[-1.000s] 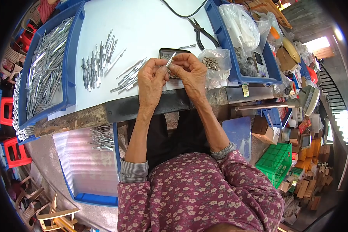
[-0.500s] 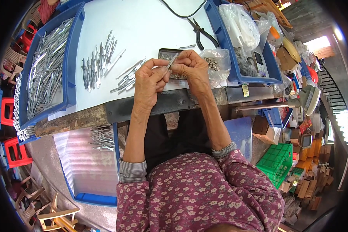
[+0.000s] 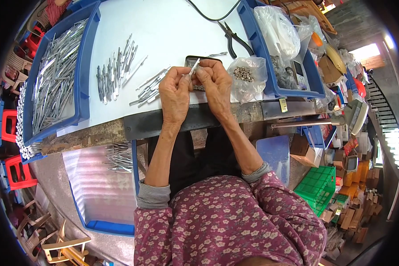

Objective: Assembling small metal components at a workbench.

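Over the table's near edge, my left hand (image 3: pixel 175 91) and my right hand (image 3: pixel 216 84) meet and pinch one slim silvery metal piece (image 3: pixel 194 66) between thumbs and fingers. Its lower end is hidden by the fingertips. Behind the hands is a small dark tray (image 3: pixel 191 60), mostly covered by them. Just right of my right hand, a clear plastic bag (image 3: pixel 247 84) lies open with small brownish metal parts (image 3: pixel 243 74) in it. Left of my left hand, several similar slim metal pieces (image 3: pixel 150 90) lie on the white sheet, and a further group (image 3: pixel 115 73) is spread beyond them.
A blue bin (image 3: pixel 82 88) full of slim metal pieces stands at the left. Black-handled pliers (image 3: pixel 235 40) lie near another blue bin (image 3: pixel 270 88) holding plastic bags at the right. Below the table is a lined blue tray (image 3: pixel 106 226); a green crate (image 3: pixel 317 188) stands on the floor.
Both hands have shifted slightly, the right one turning more upright and closer to the left. The metal piece now points more steeply upward. More of the bag of small parts shows.
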A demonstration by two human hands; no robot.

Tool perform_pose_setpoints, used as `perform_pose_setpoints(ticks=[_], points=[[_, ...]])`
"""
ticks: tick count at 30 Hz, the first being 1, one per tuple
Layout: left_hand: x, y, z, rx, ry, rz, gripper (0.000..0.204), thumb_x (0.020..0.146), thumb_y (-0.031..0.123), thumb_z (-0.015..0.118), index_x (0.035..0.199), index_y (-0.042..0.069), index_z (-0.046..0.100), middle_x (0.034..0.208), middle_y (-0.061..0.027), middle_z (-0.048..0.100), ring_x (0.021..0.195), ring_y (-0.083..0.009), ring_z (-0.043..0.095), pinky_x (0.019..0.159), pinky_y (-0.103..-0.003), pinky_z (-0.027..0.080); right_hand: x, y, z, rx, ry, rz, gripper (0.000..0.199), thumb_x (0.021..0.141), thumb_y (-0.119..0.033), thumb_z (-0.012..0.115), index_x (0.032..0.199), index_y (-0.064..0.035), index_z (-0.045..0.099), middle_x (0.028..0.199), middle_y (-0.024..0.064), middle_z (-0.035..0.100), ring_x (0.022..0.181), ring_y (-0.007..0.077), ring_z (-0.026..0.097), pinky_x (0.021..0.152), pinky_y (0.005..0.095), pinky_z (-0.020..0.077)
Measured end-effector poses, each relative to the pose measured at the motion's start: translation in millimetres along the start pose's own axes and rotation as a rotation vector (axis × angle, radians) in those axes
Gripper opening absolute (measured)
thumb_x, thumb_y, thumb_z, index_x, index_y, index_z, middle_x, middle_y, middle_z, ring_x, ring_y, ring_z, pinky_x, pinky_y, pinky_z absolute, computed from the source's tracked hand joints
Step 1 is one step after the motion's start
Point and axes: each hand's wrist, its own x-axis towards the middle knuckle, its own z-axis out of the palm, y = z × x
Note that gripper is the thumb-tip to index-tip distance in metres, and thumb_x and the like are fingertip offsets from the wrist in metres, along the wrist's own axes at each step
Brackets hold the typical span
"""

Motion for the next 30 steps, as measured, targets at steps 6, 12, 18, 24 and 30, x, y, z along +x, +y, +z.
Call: perform_pose_setpoints(ticks=[6,12,18,24,30], points=[[1.3,-1.7,-7.1,-0.193,-0.063,-0.106,0.009,0.083,-0.001,0.047,0.088,-0.003,0.054,0.063,-0.0004,0.051,0.052,-0.0038,0.041,0.047,-0.017,0.035,2.8,4.2,-2.0,-0.055,-0.017,-0.016,0.022,0.082,-0.009,0.054,0.097,0.0058,0.046,0.071,0.0063,0.058,0.063,0.0092,0.054,0.059,0.0220,0.0458],[-0.1,4.7,-3.5,-0.288,-0.009,-0.143,0.009,0.082,-0.002,0.047,0.088,-0.004,0.054,0.063,-0.0009,0.052,0.052,-0.0035,0.041,0.046,-0.016,0.033,-1.8,6.1,8.0,-0.091,-0.009,-0.130,0.023,0.087,-0.019,0.048,0.096,0.0026,0.050,0.069,0.0051,0.057,0.058,0.0074,0.050,0.051,0.0198,0.0413],[2.1,-0.6,-6.7,-0.238,-0.055,-0.111,0.009,0.083,-0.002,0.046,0.088,-0.004,0.054,0.062,0.0001,0.049,0.052,-0.0031,0.039,0.045,-0.016,0.031,-0.7,-3.5,-1.7,-0.015,-0.027,0.048,0.025,0.083,-0.014,0.056,0.098,0.0043,0.049,0.075,0.0049,0.057,0.063,0.0069,0.051,0.055,0.0195,0.0416],[1.4,-0.8,-4.2,-0.224,-0.042,-0.102,0.009,0.083,-0.003,0.045,0.087,-0.004,0.053,0.061,0.0009,0.047,0.051,-0.0034,0.036,0.044,-0.017,0.029,-2.8,4.8,2.8,-0.097,-0.003,-0.028,0.013,0.081,-0.009,0.057,0.086,0.0008,0.052,0.071,0.0026,0.055,0.064,0.0067,0.050,0.055,0.0207,0.0415],[0.7,1.4,-3.8,-0.184,-0.043,-0.084,0.008,0.083,-0.003,0.045,0.087,-0.004,0.053,0.062,0.0006,0.048,0.054,-0.0042,0.039,0.047,-0.017,0.033,-0.5,9.6,5.7,-0.388,0.020,-0.206,0.012,0.084,-0.012,0.052,0.082,0.0000,0.049,0.066,0.0015,0.048,0.060,0.0095,0.043,0.053,0.0242,0.0371]])
